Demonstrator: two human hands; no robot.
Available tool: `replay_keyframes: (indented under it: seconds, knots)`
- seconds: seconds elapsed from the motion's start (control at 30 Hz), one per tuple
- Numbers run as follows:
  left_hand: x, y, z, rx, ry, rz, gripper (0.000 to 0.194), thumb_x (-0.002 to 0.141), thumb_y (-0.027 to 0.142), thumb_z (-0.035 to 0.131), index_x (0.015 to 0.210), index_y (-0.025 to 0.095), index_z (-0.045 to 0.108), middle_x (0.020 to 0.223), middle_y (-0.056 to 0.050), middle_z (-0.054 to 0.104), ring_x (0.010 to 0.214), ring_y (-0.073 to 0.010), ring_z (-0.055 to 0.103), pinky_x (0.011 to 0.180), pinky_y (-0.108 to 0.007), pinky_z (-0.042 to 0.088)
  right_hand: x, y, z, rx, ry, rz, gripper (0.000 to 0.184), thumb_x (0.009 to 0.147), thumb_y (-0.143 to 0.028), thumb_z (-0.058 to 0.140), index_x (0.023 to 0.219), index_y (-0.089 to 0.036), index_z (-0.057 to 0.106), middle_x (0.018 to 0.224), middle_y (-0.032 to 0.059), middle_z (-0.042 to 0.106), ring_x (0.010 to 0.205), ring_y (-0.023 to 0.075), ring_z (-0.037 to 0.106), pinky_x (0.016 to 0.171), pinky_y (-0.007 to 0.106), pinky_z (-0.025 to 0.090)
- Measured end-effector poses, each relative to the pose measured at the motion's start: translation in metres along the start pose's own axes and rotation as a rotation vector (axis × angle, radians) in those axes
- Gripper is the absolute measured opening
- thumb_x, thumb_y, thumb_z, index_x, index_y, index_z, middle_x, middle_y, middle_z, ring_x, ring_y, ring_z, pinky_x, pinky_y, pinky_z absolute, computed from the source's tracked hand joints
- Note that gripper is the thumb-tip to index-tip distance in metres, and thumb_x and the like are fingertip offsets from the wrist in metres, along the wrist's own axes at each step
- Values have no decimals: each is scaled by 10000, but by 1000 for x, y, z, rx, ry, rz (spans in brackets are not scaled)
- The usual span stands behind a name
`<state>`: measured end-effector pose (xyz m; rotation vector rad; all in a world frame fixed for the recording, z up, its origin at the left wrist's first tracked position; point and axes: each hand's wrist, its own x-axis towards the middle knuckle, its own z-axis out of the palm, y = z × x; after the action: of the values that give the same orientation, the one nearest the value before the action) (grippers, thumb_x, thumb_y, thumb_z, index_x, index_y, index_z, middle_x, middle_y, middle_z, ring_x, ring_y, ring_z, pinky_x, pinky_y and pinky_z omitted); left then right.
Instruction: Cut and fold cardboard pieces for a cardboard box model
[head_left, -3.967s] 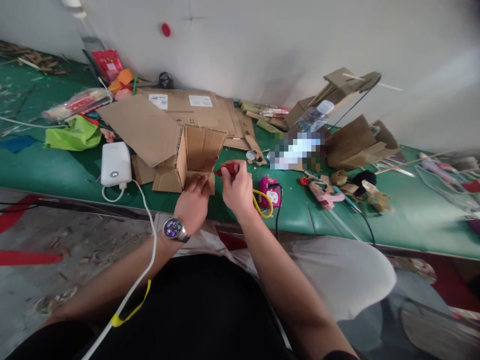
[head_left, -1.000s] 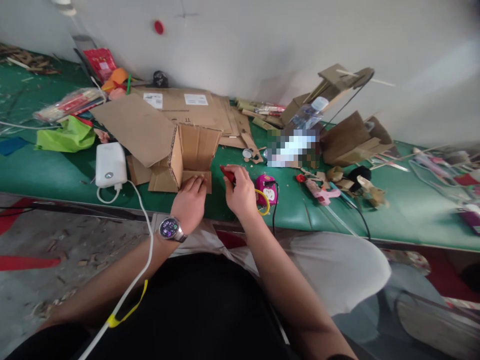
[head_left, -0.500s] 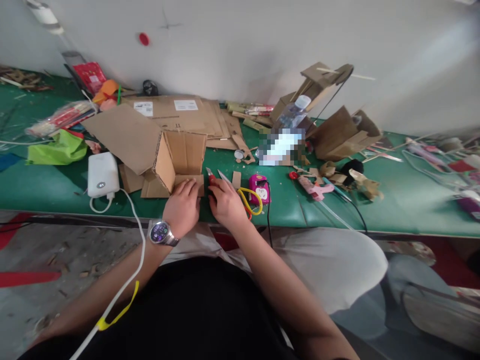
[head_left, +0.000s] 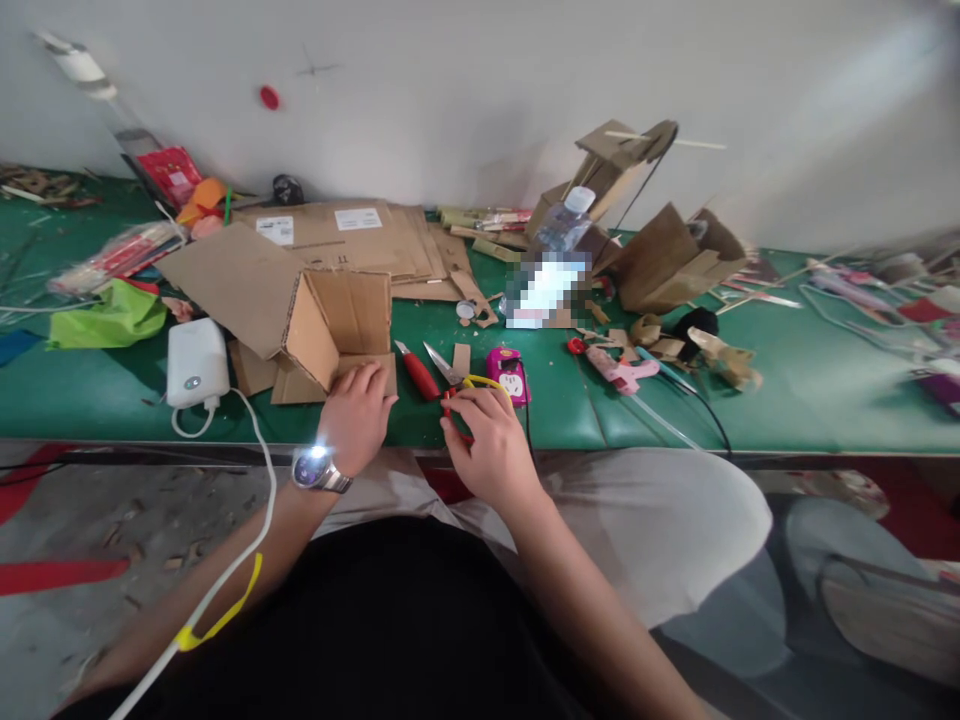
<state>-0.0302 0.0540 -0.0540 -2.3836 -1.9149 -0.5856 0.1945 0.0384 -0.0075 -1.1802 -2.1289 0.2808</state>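
My left hand [head_left: 356, 415], a watch at its wrist, lies palm down on the front flap of a folded cardboard piece [head_left: 352, 310]. Its fingers are stretched out flat, and two cardboard walls stand up behind them. My right hand [head_left: 487, 440] has its fingers curled round the handles of the scissors [head_left: 442, 365]. One yellow loop and some red of the handles show around the fingers; the blades point away from me. Between my hands a red-handled utility knife [head_left: 420, 373] rests on the green table. A small cardboard strip [head_left: 461, 358] sits beside the blades.
A magenta power socket [head_left: 508, 378] stands right of the scissors. Farther right lies a pink glue gun [head_left: 619, 370] with its cord. A white power bank [head_left: 196, 362] is at left, its cable crossing my left arm. Cardboard sheets [head_left: 405, 240] and a plastic bottle [head_left: 566, 222] are behind.
My right hand has left the utility knife and moved right and toward me onto the scissors' handles. The knife now lies uncovered. My left hand stays on the cardboard; the view has shifted slightly.
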Motion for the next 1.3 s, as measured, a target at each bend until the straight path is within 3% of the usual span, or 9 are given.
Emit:
replay_keyframes:
  seconds: [0.3,0.57,0.7,0.8,0.97,1.1,1.2,1.3]
  knots:
    - [-1,-7,0,-88,95,41,362,1078,295,503,1336,162,718,1369,-164,732,1242,-346,657,1096,-524,511,-24,-5,-15,120,79,53,168,1006,-160,611,1105,-208,739,1058,120,752,1020,300,677,929,516,595]
    - [-3,-13,-4,-139,244,107,345,1095,275,493,1275,144,757,1266,-143,787,1172,-308,708,1050,-472,540,-31,-4,-14,168,94,103,162,1003,-160,611,1090,-224,731,1053,106,756,1018,284,697,909,477,603]
    - [-6,-6,-19,-214,376,113,302,1091,269,505,1174,186,783,1133,-116,823,1060,-269,749,992,-434,547,-28,-7,-16,225,124,122,155,1012,-179,603,1093,-237,721,1070,104,753,1024,276,714,911,470,607]
    - [-12,11,-40,-380,427,23,295,1095,267,492,1109,194,778,1076,-95,827,1019,-232,758,947,-370,559,-23,-11,-21,333,116,151,149,1023,-228,628,1148,-233,708,1068,95,743,971,243,711,869,425,615]
    - [-17,35,-65,-690,250,-238,369,1108,397,473,1058,203,784,1011,-60,822,884,-192,743,784,-290,554,-19,-20,-21,596,20,246,357,949,-381,788,1258,-224,703,1031,72,714,820,182,674,689,313,599]
    - [-20,40,-62,-869,140,-345,414,1078,504,518,1000,197,784,942,-64,806,847,-205,727,757,-305,559,-20,-28,-15,660,51,316,173,959,-343,772,1083,-224,747,926,42,721,762,166,668,653,296,576]
    - [-25,44,-56,-1040,123,-371,419,1061,549,537,1000,208,773,962,-77,798,896,-227,735,803,-348,589,-21,-32,-17,599,144,254,18,971,-247,737,978,-231,743,911,37,731,715,156,664,614,292,571]
    - [-30,46,-57,-1343,63,-300,571,1085,599,402,865,207,753,1033,-128,793,1009,-279,752,900,-444,618,-22,-32,-27,445,249,89,172,994,-147,667,1054,-269,772,1001,64,760,824,192,729,697,344,629]
